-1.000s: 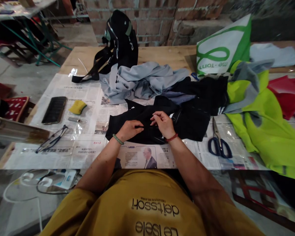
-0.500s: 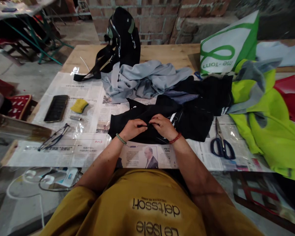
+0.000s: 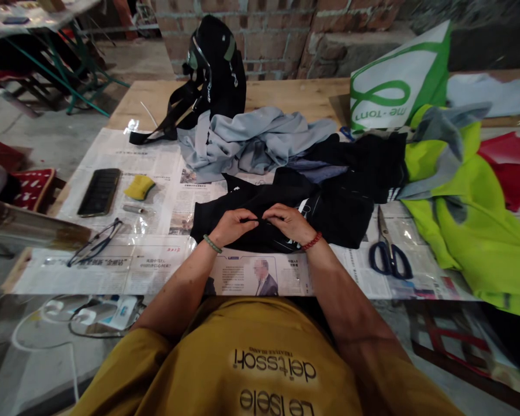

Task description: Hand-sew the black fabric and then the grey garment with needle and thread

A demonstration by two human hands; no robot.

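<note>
A black garment (image 3: pixel 225 208) lies spread in front of me, with white stripes and a thin white line near my right hand. My left hand (image 3: pixel 234 226) is closed in a pinch on the dark cloth, thumb and forefinger together. Facing it a short gap away, my right hand (image 3: pixel 289 223) is also pinched. Whatever sits between the right fingertips is too small and dark to make out. Both wrists rest low at the garment's near edge. To the right lie dark-handled scissors (image 3: pixel 389 254), blades pointing away from me.
Newspaper under clear plastic (image 3: pixel 151 271) covers the table. At left are a phone (image 3: pixel 99 192), a yellow sponge (image 3: pixel 139 187), a small grey stick, glasses (image 3: pixel 96 242) and a bottle (image 3: pixel 34 224). Grey cloth (image 3: pixel 260 141), a black bag (image 3: pixel 221 69), a green-white bag (image 3: pixel 398 81) and a lime garment (image 3: pixel 472 219) surround the work.
The fingertips have drawn slightly apart, my right hand shifting a little to the right. The garment stays in place; the view has turned very slightly.
</note>
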